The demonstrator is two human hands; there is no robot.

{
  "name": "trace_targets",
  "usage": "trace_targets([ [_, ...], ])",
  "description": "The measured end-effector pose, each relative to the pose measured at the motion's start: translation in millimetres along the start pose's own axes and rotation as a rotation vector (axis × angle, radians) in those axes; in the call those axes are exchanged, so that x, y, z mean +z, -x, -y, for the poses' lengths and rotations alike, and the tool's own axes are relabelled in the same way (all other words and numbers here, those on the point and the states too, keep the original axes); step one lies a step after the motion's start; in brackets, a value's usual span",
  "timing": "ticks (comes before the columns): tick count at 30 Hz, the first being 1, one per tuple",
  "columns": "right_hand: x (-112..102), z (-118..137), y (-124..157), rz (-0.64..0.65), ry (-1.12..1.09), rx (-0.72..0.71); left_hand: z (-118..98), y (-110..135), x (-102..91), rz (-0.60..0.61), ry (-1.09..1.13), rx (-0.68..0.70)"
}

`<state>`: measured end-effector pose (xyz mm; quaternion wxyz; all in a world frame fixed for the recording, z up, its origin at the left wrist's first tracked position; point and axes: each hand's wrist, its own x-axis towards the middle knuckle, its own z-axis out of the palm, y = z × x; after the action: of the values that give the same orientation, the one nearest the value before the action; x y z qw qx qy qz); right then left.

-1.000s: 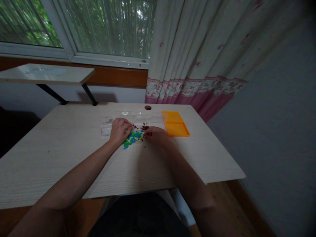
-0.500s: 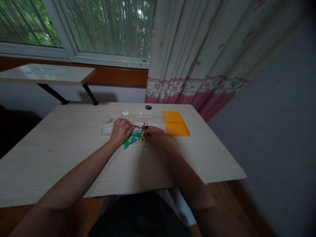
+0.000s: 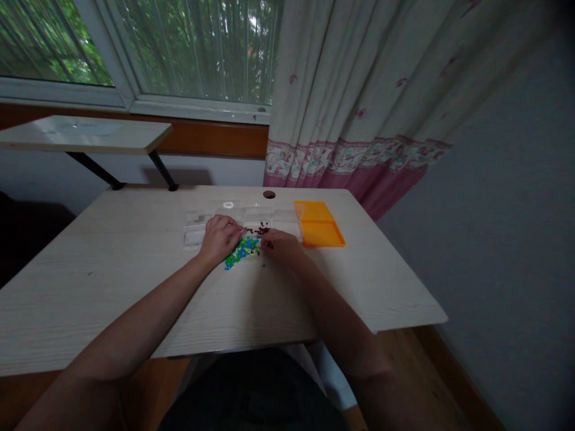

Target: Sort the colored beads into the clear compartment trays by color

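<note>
A pile of small green, blue and yellow beads (image 3: 241, 251) lies on the table between my hands. My left hand (image 3: 220, 236) rests along the pile's left side, fingers bent and a little apart, fingertips near the clear box. On the other side, my right hand (image 3: 283, 245) is closed, with dark brown beads at its fingertips. More brown beads (image 3: 263, 230) lie in the clear divided box (image 3: 193, 237) just behind the pile. The box is partly hidden by both hands. Too small to tell is how many beads my right fingers hold.
An orange tray (image 3: 321, 233) stands to the right of the clear box. One blue bead (image 3: 264, 266) lies apart, in front of the pile. At the back left a raised shelf (image 3: 85, 134) stands on black legs. A round hole (image 3: 269, 194) pierces the table near its back edge.
My right fingers have shifted very slightly around the brown beads. The brown beads in the box look a little rearranged. My left hand stays in place.
</note>
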<state>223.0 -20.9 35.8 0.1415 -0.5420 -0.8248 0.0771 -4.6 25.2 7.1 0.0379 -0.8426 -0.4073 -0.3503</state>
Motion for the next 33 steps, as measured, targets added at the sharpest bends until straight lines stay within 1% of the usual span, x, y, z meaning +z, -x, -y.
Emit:
trace_targets([
  [8, 0, 7, 0, 0.006, -0.118, 0.002, -2, -1, -1.6, 0.014, 0.008, 0.010],
  [13, 7, 3, -2, -0.045, -0.156, -0.042, -3, 0, -2.5, 0.028, -0.001, 0.023],
  [17, 13, 0, -5, -0.104, -0.195, -0.050, -4, 0, -3.7, 0.041, -0.002, 0.033],
  [20, 15, 0, -7, -0.150, -0.232, -0.025, -5, 0, -4.3, 0.039, 0.002, 0.041],
  [23, 14, 1, -9, -0.160, -0.272, 0.017, -6, -1, -5.2, 0.037, 0.004, 0.050],
  [27, 12, 0, -12, -0.170, -0.328, 0.026, -8, -1, -6.8, 0.042, 0.022, 0.064],
  [33, 20, -2, -14, -0.234, -0.510, 0.070, -9, -1, -7.1, 0.053, 0.034, 0.076],
])
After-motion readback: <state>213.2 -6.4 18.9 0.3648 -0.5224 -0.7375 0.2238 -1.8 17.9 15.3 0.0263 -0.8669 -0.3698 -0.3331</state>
